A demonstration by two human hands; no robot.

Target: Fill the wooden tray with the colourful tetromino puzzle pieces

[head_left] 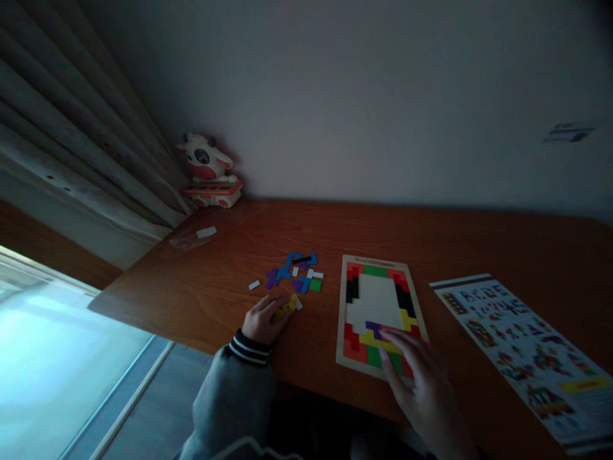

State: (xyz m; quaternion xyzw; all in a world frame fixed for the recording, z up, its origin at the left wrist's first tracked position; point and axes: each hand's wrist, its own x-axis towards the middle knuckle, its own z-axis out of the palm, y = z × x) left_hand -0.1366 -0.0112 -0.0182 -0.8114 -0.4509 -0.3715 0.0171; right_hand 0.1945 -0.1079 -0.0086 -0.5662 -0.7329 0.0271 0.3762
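Note:
My left hand (265,319) lies on the table with its fingers curled on yellow puzzle pieces (288,305), which it partly covers. A small white piece (299,305) touches them. My right hand (426,386) reaches over the lower right of a wooden puzzle board (341,326). Its thumb and forefinger are stretched out and apart, with the forefinger's tip at a purple piece (373,329) on the board. Red, black, green and yellow pieces line the board's inner edges, around a bare pale middle. Part of its lower right corner is hidden by my right hand.
Loose blue, purple, white and green pieces (283,273) lie left of the board. A printed pattern sheet (527,351) is at right. A cow-shaped toy keyboard (211,172) stands at the back left, near a clear plastic bag (186,241). Curtain (81,121) and wall border the table.

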